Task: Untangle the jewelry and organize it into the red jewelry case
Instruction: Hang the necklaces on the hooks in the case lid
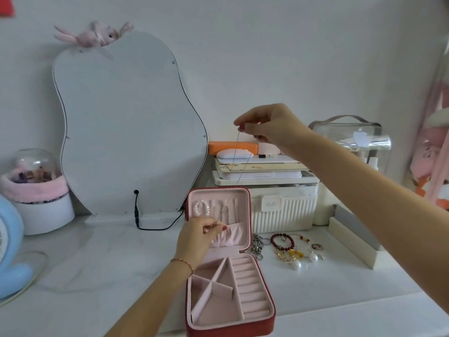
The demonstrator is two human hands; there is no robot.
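home — bedroom vanity | mirror [128, 122] | plush toy [94, 34] | cosmetics bag [352, 139]

Not much to read here tbh. The clear cosmetic bag [349, 139] at the back right has a white apple-shaped logo on its side, no words with it. The ribbed white storage box [283, 210] has a latch with tiny embossed lettering, too small to make out.

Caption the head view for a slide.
Right hand and left hand stretch a thin chain above the open red case.
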